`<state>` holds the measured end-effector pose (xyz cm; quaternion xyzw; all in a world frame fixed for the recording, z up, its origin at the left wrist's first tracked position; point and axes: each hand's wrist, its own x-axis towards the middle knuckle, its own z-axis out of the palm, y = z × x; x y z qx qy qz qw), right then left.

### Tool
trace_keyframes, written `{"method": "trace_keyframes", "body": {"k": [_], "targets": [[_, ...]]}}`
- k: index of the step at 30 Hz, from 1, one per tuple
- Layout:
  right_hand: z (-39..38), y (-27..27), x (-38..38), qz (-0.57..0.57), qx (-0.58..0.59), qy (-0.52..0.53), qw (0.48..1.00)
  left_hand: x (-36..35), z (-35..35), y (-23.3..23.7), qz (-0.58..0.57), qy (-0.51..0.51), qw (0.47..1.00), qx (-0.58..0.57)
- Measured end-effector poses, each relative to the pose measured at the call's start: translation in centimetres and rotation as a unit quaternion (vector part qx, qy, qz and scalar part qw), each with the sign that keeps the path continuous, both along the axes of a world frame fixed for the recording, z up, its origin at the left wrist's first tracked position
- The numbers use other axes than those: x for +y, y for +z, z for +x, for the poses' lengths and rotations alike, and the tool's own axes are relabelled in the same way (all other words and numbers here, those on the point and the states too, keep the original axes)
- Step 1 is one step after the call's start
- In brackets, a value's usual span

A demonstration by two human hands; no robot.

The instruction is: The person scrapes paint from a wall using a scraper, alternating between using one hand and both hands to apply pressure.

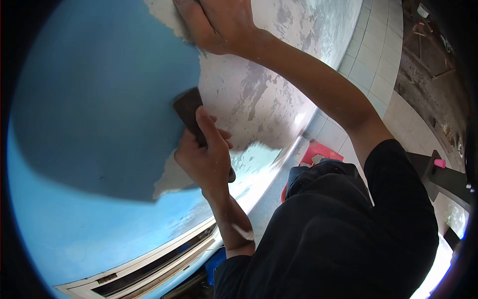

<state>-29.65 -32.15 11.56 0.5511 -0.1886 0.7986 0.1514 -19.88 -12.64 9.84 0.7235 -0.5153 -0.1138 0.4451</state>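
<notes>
My left hand [204, 154] is closed around a dark scraper [188, 105], thumb along the upper side. The broad end of the scraper is at the blue paint of the wall [114, 99], by the ragged edge of a bare patch [249, 94]. The handle end sticks out below my fingers. Higher up, my right hand [221, 22] rests against the wall with the thumb stretched apart from the palm. The top of the frame cuts off its other fingers.
A white-framed opening [149, 264] runs along the lower left of the wall. Pale floor tiles [366, 74] follow the wall's foot, with a red object [323, 151] on them. Dark soil [423, 94] and a dark bar with a pink piece [439, 163] lie at the right.
</notes>
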Motion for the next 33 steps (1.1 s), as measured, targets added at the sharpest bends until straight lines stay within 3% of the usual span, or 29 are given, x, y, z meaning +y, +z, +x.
{"method": "trace_keyframes", "body": {"k": [9,12,25,28,33], "targets": [[-0.1,0.0,0.0,-0.009,-0.007,0.0,1.0,-0.4,0.1,0.1,-0.018,-0.036,0.999,-0.002],[0.0,0.3,-0.4,-0.021,-0.014,-0.001,1.0,0.5,0.5,-0.1,0.014,0.008,1.0,-0.002],[-0.4,0.2,0.7,0.036,0.001,0.025,0.999,-1.4,-1.0,0.9,-0.011,-0.023,1.0,-0.013],[-0.3,0.0,-0.5,-0.016,-0.006,0.009,1.0,-1.3,-1.1,1.0,-0.006,-0.018,1.0,-0.02],[-0.5,0.2,0.6,0.032,-0.002,0.024,0.999,-1.5,-1.1,1.4,0.0,-0.022,0.999,-0.029]]}}
